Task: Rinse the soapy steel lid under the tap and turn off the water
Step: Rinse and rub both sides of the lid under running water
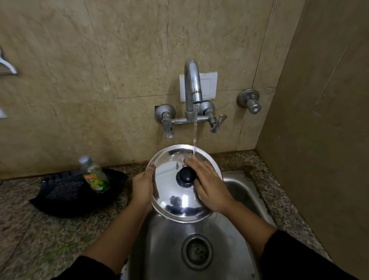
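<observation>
A round steel lid (176,201) with a black knob (186,175) is held tilted over the steel sink (233,267). My left hand (142,186) grips its left rim, thumb on top. My right hand (209,185) lies flat on the lid's right side, fingers spread beside the knob. Water (194,131) runs from the curved tap (191,85) onto the lid's far edge by my fingertips. The tap's two lever handles stand on the wall, one at the left (167,123) and one at the right (217,122).
A black tray (71,200) on the granite counter at the left holds a dish-soap bottle (95,176) and a scrub pad. A second valve (249,100) sticks out of the tiled wall at the right. A side wall closes the right.
</observation>
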A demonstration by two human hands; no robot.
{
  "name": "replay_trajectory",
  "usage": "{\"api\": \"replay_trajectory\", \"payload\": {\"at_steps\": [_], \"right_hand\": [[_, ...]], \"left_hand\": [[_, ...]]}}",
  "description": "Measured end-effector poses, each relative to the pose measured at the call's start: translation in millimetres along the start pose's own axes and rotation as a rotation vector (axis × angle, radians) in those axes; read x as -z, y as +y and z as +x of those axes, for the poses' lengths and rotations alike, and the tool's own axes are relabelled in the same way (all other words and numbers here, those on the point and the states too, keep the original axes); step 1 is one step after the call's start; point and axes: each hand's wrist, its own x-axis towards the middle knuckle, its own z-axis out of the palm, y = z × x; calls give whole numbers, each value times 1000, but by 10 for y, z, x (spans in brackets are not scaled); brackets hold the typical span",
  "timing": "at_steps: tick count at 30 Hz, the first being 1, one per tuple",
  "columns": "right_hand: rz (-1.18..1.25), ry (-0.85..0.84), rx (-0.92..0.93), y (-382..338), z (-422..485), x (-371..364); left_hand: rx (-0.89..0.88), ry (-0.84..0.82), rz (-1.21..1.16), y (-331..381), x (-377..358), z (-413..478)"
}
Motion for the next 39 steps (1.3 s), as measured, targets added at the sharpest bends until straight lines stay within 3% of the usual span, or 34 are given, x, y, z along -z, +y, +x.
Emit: {"api": "replay_trajectory", "payload": {"at_steps": [3, 5, 8, 11, 12, 16, 18, 20, 22, 24, 25, 27, 29, 31, 35, 37, 39], "right_hand": [[-155, -89, -54, -44, -125, -67], [-266, 28, -116, -54, 28, -85], [-312, 139, -371, -101, 344, -79], [-159, 174, -721, -119, 595, -45], [-159, 185, -740, -139, 634, -51], [-442, 200, -288, -143, 532, -98], [-492, 128, -180, -125, 461, -103], [-390, 138, -319, -143, 501, -114], [-166, 152, -575, -127, 618, -46], [-100, 114, -644, -125, 751, 44], [-187, 75, -568, -146, 778, 77], [-314, -20, -243, -210, 755, 96], [-267, -154, 16, -227, 658, 99], [-118, -172, -54, -75, 569, 89], [61, 29, -423, 54, 441, 38], [-116, 23, -423, -66, 458, -9], [-433, -48, -284, -294, 454, -122]], "left_hand": [[33, -11, 60, -60, -78, -15], [11, -31, 127, -25, -212, -83], [-33, 17, 131, 68, -438, -95], [-130, 50, 187, 177, -570, -66], [-146, 55, 204, 210, -575, -60], [-152, 31, 200, 253, -442, 66], [-178, 0, 200, 223, -367, 78], [-237, -22, 229, 196, -336, 3], [-265, -62, 249, 133, -341, -68], [-244, -107, 265, 81, -352, -72], [-218, -123, 244, 70, -349, -71], [-169, -158, 179, 66, -317, -79], [-146, -177, 156, 48, -267, -63], [-120, -162, 125, 43, -226, -63], [-61, -79, 86, 14, -192, -62], [-32, -78, 75, -1, -201, -61], [-22, -89, 78, -5, -228, -71]]}}
